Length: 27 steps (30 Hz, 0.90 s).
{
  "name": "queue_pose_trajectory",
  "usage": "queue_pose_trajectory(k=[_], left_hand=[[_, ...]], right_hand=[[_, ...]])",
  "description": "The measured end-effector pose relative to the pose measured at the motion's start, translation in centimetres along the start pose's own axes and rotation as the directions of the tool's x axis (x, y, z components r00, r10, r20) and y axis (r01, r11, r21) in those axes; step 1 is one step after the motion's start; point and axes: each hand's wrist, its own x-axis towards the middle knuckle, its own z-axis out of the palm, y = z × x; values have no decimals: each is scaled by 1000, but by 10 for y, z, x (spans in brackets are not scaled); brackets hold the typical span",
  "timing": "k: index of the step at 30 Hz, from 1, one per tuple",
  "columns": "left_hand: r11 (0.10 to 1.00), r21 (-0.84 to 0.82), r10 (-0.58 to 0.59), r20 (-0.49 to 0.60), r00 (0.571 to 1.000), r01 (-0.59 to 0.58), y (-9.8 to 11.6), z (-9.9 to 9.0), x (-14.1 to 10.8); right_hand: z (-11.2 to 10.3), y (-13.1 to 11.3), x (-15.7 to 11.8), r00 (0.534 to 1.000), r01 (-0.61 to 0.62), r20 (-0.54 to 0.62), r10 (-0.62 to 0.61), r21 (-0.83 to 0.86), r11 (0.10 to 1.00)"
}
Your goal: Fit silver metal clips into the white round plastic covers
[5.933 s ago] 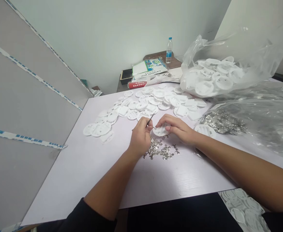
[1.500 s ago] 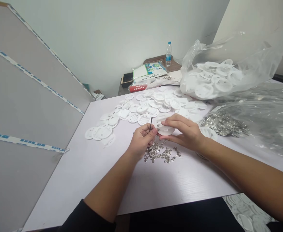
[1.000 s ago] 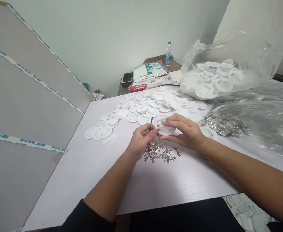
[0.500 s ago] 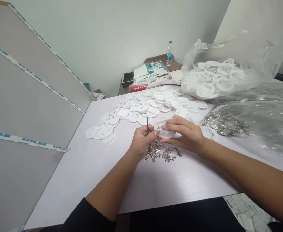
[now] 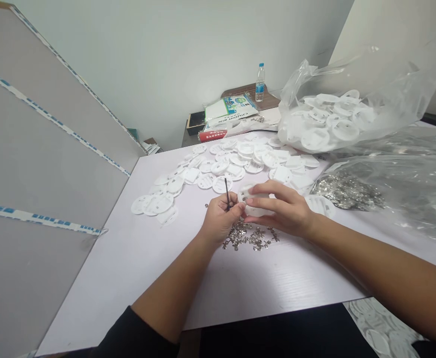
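Between my two hands is a white round plastic part [image 5: 259, 202], with small dark metal bits showing near its left side. My left hand [image 5: 219, 216] is closed, its thumb on the part's left edge. A thin dark rod [image 5: 226, 188] sticks up from that same fist; its lower end is hidden. From the right, my right hand [image 5: 288, 209] lays its fingers over the part and grips it. Just below both hands, small silvery metal pieces [image 5: 258, 239] lie in a loose heap on the white table [image 5: 270, 283].
Many similar white plastic parts [image 5: 236, 159] spread behind my hands. Right of them stand a clear bag [image 5: 290, 112] of white parts and a bag of metal pieces [image 5: 352, 191]. A water bottle [image 5: 260, 84] is at the back; a grey panel [image 5: 53, 164] borders the left.
The white part has tilted and sits slightly lower in my hands. My right fingers have shifted and spread over it. The rod leans a little more to the left.
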Motion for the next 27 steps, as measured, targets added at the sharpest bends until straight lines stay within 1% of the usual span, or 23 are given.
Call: queue_pose_trajectory(k=[2,3,5,7,8,10,13,18,21,23,24,25,27], left_hand=[[1000,13,-13,4,1000,13,1,0,0],[1000,14,-20,5,1000,20,2,0,0],[1000,22,-18,16,1000,18,3,-1,0],[999,52,-5,45,999,3,4,-1,0],[997,71,-2,65,998,-3,4,-1,0],[994,110,2,102,995,-13,5,-1,0],[984,173,17,121,992,-38,4,-1,-1],[932,351,49,125,991,-90,6,0,-1],[888,448,56,107,993,-98,7,0,0],[856,508,62,83,995,-96,8,-1,0],[835,543,70,68,995,-95,8,-1,0],[804,586,86,55,995,-101,9,-3,1],[706,694,149,53,987,-144,12,-7,1]], right_hand=[[-1,1,-2,992,-123,-9,122,-32,992],[-1,2,-3,982,-191,7,191,-19,981],[-1,3,-5,949,-308,90,302,60,949],[-1,4,-6,915,-385,183,360,131,913],[0,4,-7,905,-404,205,372,141,904],[0,4,-9,907,-401,192,374,123,908],[2,4,-10,930,-344,167,328,77,936],[4,6,-7,954,-226,217,209,58,972],[5,9,-6,953,-210,229,199,28,977],[4,12,-8,941,-233,255,221,15,972],[3,14,-10,928,-263,275,251,10,965],[3,16,-11,909,-304,300,290,2,953],[1,20,-15,847,-409,360,390,-26,912]])
